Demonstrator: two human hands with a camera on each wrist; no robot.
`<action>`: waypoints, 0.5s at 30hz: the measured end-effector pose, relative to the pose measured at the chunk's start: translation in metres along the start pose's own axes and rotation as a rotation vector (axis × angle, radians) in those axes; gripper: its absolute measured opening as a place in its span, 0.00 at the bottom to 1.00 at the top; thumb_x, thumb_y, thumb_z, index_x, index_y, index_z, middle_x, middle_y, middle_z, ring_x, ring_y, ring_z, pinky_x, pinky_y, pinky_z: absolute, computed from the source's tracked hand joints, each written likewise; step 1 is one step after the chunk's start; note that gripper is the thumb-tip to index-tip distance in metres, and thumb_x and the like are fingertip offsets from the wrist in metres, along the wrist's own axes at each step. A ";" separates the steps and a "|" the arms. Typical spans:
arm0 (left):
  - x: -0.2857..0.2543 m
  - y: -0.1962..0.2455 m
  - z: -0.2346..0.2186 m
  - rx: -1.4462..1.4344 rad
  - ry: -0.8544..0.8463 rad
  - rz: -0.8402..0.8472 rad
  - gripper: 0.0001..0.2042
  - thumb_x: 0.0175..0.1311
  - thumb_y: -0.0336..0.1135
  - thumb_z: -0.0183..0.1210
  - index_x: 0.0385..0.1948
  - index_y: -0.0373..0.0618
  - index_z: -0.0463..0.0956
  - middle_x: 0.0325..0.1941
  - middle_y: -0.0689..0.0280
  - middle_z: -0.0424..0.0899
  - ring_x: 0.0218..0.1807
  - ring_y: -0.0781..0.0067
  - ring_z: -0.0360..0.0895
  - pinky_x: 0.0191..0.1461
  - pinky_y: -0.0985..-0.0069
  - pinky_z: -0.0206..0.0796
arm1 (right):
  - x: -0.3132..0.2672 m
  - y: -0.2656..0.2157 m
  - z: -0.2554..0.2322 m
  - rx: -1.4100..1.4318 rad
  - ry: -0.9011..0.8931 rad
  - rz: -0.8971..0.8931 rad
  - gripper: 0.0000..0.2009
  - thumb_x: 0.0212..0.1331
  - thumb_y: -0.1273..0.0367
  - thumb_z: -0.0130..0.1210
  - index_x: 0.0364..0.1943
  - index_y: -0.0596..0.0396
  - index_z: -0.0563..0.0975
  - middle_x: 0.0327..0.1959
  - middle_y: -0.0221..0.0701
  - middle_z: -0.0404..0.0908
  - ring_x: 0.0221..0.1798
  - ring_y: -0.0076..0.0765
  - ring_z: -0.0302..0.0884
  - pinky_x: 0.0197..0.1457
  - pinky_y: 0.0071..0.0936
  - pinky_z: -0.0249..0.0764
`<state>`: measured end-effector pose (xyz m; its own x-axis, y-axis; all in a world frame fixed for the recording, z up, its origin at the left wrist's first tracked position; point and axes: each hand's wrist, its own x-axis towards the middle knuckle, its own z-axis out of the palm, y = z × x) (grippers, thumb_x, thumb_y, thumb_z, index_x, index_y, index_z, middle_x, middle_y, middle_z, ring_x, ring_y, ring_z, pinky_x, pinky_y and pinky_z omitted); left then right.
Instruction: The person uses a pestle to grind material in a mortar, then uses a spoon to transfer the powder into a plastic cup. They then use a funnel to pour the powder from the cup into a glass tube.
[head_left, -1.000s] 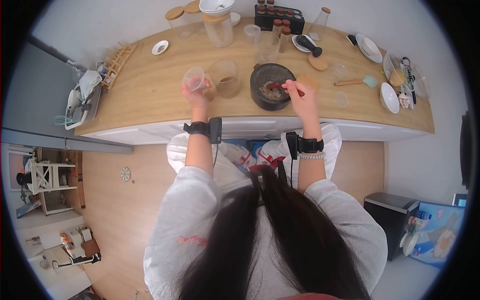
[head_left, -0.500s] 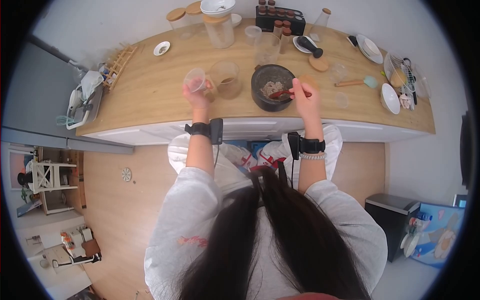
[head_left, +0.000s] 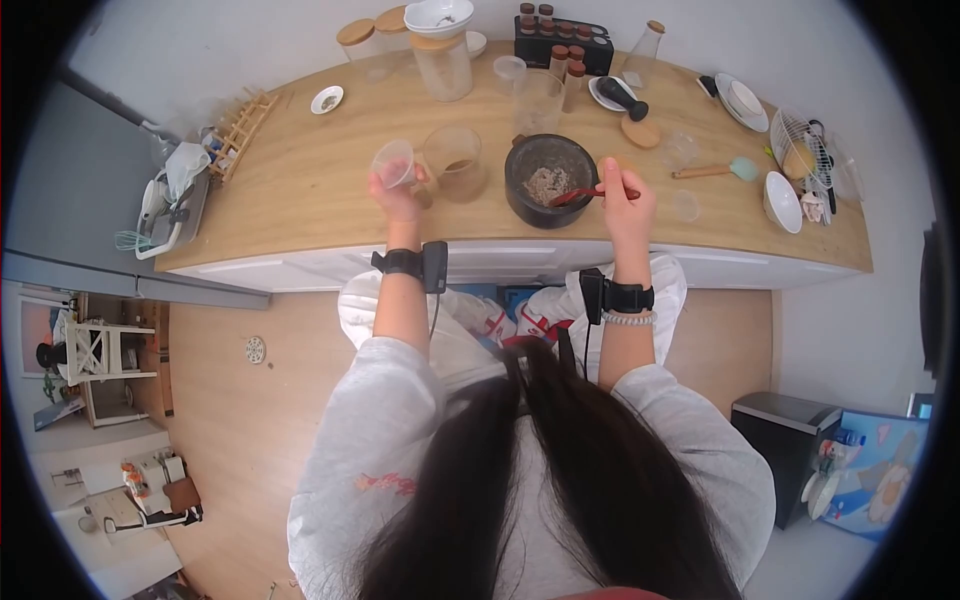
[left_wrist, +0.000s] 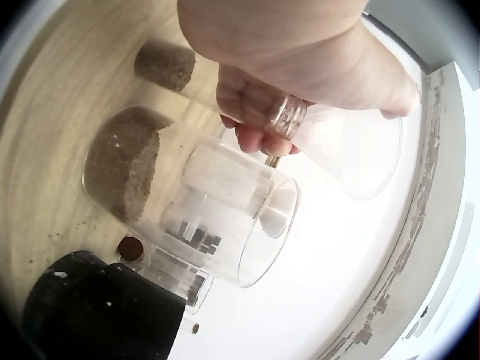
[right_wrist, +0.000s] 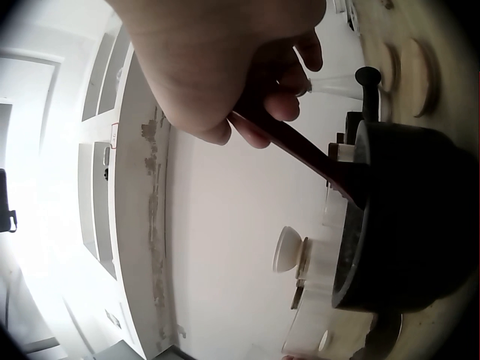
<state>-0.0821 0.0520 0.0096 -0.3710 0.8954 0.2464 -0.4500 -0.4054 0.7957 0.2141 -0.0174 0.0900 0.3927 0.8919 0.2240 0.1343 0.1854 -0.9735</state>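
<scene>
At the counter's front, my left hand (head_left: 400,207) grips the neck of a small clear bottle (left_wrist: 165,66) with brown ground material in its base. A clear plastic funnel (head_left: 392,165) sits in the bottle's mouth, its wide end up. Close beside it stands a large clear cup (head_left: 440,172), partly filled with similar brown material. My right hand (head_left: 629,208) pinches the handle of a dark red spoon (right_wrist: 296,144). The spoon's head dips inside the black stone mortar (head_left: 530,212), at the edge of a greyish-brown ground heap (head_left: 547,184).
Behind the mortar are a clear pitcher (head_left: 538,103), spice jars in a black rack (head_left: 565,52) and a black pestle (head_left: 622,97) across a small white dish. Rightward lie a spatula (head_left: 715,170), a white bowl (head_left: 783,203) and a wire basket (head_left: 800,140). A small dish (head_left: 327,100) sits back left.
My right hand has drawn back to the right, bringing the spoon from the mortar's middle toward its right rim. My left hand keeps holding the bottle and funnel in place.
</scene>
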 end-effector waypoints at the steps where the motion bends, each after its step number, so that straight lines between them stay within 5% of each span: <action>1: 0.000 -0.001 0.000 -0.008 -0.001 -0.012 0.30 0.55 0.62 0.32 0.28 0.40 0.69 0.19 0.59 0.71 0.22 0.63 0.69 0.27 0.68 0.61 | 0.000 0.000 0.001 -0.029 -0.047 -0.006 0.17 0.57 0.61 0.56 0.19 0.62 0.75 0.12 0.23 0.66 0.18 0.14 0.59 0.21 0.16 0.55; 12: -0.001 -0.002 0.001 0.001 0.036 -0.029 0.29 0.56 0.61 0.32 0.28 0.41 0.70 0.19 0.59 0.71 0.23 0.63 0.68 0.27 0.68 0.61 | 0.004 0.031 0.012 -0.086 -0.159 -0.132 0.16 0.56 0.61 0.57 0.22 0.62 0.76 0.15 0.22 0.68 0.20 0.15 0.60 0.22 0.16 0.56; 15: -0.002 0.000 0.002 0.001 0.035 -0.018 0.29 0.56 0.61 0.33 0.28 0.41 0.70 0.19 0.59 0.71 0.22 0.63 0.68 0.27 0.68 0.61 | -0.006 0.012 0.012 0.044 -0.175 0.060 0.16 0.58 0.61 0.55 0.20 0.60 0.76 0.14 0.21 0.68 0.18 0.14 0.61 0.21 0.15 0.56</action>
<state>-0.0801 0.0503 0.0099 -0.3910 0.8955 0.2125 -0.4559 -0.3890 0.8005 0.2024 -0.0152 0.0769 0.2345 0.9592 0.1577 0.0739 0.1442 -0.9868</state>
